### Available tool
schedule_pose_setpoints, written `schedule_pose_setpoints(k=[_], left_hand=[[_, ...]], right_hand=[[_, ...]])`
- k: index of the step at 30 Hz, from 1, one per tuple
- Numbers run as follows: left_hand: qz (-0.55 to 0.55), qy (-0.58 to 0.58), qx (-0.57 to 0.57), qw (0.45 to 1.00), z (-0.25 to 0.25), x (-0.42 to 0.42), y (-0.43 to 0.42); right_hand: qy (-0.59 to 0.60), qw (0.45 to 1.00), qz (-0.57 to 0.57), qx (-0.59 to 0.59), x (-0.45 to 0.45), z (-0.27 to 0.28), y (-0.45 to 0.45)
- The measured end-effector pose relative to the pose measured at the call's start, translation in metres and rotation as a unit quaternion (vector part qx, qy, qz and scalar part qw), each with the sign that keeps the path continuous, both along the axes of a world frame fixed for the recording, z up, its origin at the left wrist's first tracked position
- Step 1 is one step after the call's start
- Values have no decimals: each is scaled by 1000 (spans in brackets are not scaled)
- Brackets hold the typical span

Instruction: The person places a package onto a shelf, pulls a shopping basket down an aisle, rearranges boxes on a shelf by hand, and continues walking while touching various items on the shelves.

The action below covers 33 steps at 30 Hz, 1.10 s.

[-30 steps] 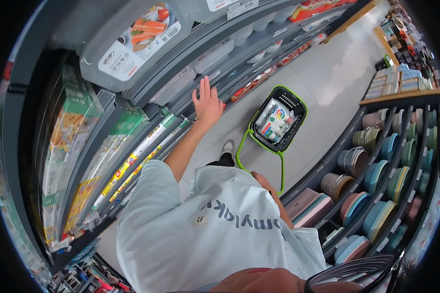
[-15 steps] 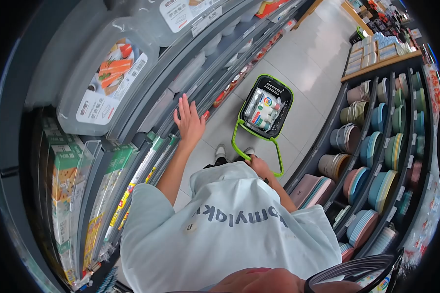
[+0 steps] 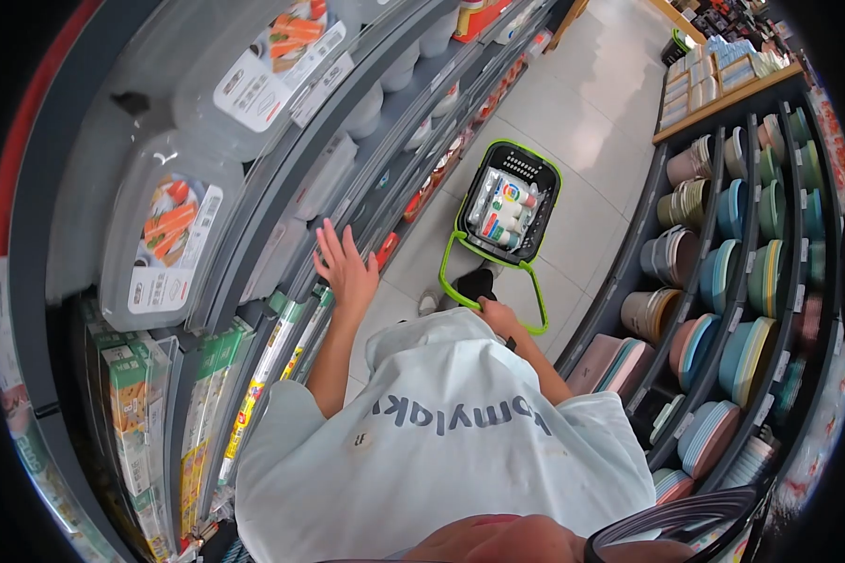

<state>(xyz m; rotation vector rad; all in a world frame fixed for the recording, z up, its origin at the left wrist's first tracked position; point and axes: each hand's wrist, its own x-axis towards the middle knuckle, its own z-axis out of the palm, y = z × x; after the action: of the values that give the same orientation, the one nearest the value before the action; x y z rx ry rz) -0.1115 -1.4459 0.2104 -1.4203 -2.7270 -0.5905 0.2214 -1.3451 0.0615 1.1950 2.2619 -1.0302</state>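
Observation:
My left hand (image 3: 345,269) is raised beside the left shelf with its fingers spread and nothing in it. Close by are clear plastic containers (image 3: 277,258) on the shelf, apart from the hand as far as I can tell. My right hand (image 3: 498,317) is closed around the bright green handle (image 3: 541,298) of a black shopping basket (image 3: 537,246) with a green rim. Inside the basket lie several white packaged items (image 3: 507,208) with coloured labels. Larger clear food boxes (image 3: 164,249) with salmon-picture labels stand nearer on the left shelf.
Green and yellow boxed rolls (image 3: 136,422) fill the lower left shelf. Along the right, a dark rack (image 3: 662,225) carries stacked bowls (image 3: 720,275) and plates (image 3: 709,436). A grey tiled aisle (image 3: 573,122) runs ahead between the shelves.
The left shelf has shifted in view as I move along the aisle, bringing another food box into sight. My left hand sits slightly lower; my right hand keeps hold of the basket handle.

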Motion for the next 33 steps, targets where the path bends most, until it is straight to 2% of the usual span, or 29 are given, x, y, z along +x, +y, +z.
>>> schedule_pose_setpoints(k=[3, 5, 8, 12, 14, 18, 20, 22, 24, 25, 29, 33], left_hand=[[34, 25, -8, 999, 7, 13, 28], [-4, -3, 37, 999, 12, 25, 59], [-53, -1, 44, 998, 25, 37, 126], [-117, 39, 59, 991, 30, 33, 227], [-151, 54, 54, 986, 25, 25, 274], [-134, 80, 41, 987, 13, 2, 350], [-112, 116, -28, 987, 9, -11, 376], [-97, 115, -24, 988, 0, -19, 387], [-80, 125, -48, 988, -6, -22, 391], [-81, 143, -19, 986, -7, -20, 389], [-53, 180, -28, 982, -12, -19, 380], [-50, 162, -36, 985, -8, -21, 356]], right_hand=[[21, 999, 13, -37, 9, -3, 26], [26, 998, 18, -51, 15, -6, 42], [50, 996, 43, -52, 20, -16, 70], [74, 990, 69, -97, 25, -18, 104], [79, 989, 64, -110, 33, -10, 116], [96, 986, 51, -128, 55, -3, 144], [98, 985, 55, -132, 68, -10, 156], [132, 980, 57, -136, 77, -15, 166], [108, 984, 55, -133, 81, -14, 176], [113, 982, 55, -140, 84, -14, 180], [127, 976, 51, -169, 88, -5, 197], [129, 971, 48, -198, 82, 8, 212]])
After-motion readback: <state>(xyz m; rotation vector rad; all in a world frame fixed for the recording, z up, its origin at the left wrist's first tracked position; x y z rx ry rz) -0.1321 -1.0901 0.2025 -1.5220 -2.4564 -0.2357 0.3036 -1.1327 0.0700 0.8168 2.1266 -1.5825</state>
